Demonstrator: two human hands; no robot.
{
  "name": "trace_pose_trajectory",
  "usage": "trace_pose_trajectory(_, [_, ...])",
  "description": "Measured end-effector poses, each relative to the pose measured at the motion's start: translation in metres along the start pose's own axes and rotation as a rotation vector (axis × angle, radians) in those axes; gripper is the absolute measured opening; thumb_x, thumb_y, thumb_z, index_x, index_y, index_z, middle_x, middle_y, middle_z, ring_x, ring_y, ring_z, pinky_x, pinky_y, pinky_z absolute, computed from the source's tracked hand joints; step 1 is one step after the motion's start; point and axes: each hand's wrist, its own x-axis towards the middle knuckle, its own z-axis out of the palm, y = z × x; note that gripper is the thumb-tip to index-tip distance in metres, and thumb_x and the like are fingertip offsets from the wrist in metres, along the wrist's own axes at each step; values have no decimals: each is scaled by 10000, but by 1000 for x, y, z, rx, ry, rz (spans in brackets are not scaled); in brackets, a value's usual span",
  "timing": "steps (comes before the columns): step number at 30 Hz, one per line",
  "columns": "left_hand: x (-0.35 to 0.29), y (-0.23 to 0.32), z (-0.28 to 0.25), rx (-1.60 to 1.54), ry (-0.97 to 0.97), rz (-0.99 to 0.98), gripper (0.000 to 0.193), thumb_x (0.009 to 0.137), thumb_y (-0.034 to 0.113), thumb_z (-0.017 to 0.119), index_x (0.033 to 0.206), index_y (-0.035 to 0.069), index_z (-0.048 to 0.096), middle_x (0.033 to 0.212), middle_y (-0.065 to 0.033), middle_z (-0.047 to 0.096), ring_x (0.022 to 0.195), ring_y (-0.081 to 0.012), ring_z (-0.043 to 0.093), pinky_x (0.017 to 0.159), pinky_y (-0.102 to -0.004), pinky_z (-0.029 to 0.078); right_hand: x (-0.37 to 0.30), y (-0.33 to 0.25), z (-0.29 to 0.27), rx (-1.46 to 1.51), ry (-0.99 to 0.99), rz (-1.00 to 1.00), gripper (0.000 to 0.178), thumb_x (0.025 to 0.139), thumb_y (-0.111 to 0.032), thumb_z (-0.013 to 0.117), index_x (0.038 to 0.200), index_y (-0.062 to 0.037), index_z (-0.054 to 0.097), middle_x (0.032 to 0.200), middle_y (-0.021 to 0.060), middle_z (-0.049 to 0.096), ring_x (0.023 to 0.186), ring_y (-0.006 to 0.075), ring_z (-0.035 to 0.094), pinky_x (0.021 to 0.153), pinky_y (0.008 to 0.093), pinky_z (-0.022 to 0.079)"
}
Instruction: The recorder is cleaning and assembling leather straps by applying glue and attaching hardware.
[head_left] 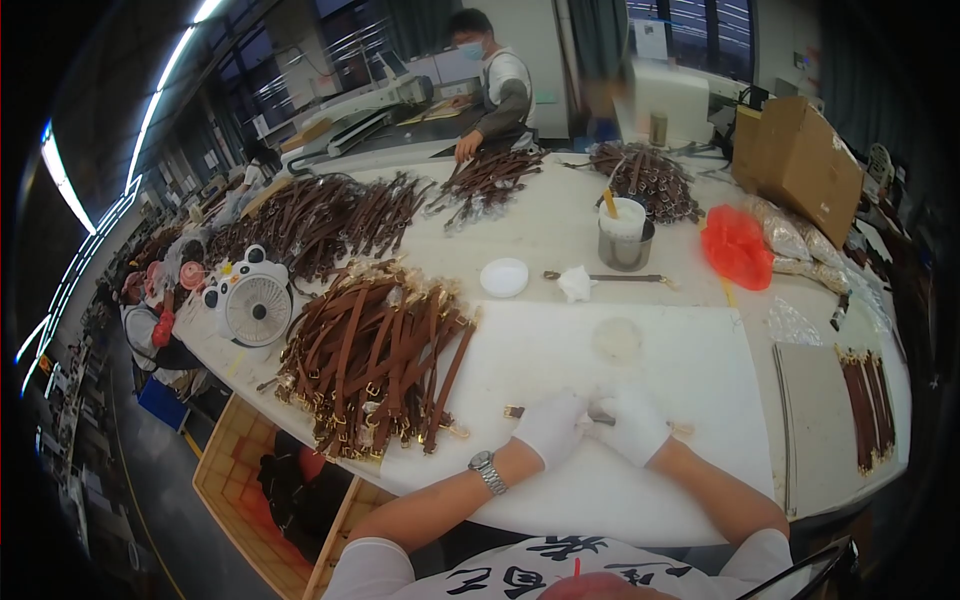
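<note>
Head view: my white-gloved left hand (552,430) and right hand (637,428) meet over the white sheet (450,490), the fingers of both closed on a brown strap (515,411). It lies crosswise at twelve o'clock from my chest, one metal-fitted end poking out past my left hand at nine. From my hands, a heap of buckled straps (375,350) sits at ten o'clock, a white tub (622,222) at twelve, and a red plastic bag (735,248) near one.

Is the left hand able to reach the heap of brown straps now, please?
Probably yes: the heap of brown straps lies nearby, with mainly white sheet between, though the left hand is busy with another strap.
</note>
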Motion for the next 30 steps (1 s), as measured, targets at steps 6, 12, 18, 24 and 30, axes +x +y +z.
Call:
trace_pose_trajectory(6, [2,-4,-3,40,4,25,213,927,128,697,1129,65,681,1071,-189,650,970,-417,671,862,-510,549,1,0,2,1,71,-32,192,815,-213,848,804,-56,738,858,105,697,857,341,673,787,471,529])
trace_pose_trajectory(12, [7,-1,5,71,-120,-6,244,942,144,682,1161,37,673,1020,-223,674,926,-426,682,832,-509,561,-4,3,8,18,94,-19,202,771,-196,875,780,-43,743,795,113,683,784,344,661,733,475,524])
trace_pose_trajectory(18, [15,-7,-5,5,-226,46,197,959,183,671,1082,30,681,988,-220,675,909,-423,692,802,-510,566,5,-3,-4,30,55,-20,188,760,-162,868,756,-47,720,819,92,678,838,319,659,750,452,526])
trace_pose_trajectory(24, [19,-3,-16,-56,-202,7,149,941,172,683,1025,48,675,965,-198,671,908,-413,690,798,-511,562,11,-3,-6,97,27,25,165,743,-132,843,747,-45,703,826,82,672,852,315,655,759,449,519])
trace_pose_trajectory(30, [17,-5,-18,-127,-187,23,151,938,188,686,1023,63,673,944,-196,680,936,-417,677,819,-512,549,10,-2,-2,90,12,24,213,784,-183,862,737,-46,705,833,75,680,845,306,648,753,442,511])
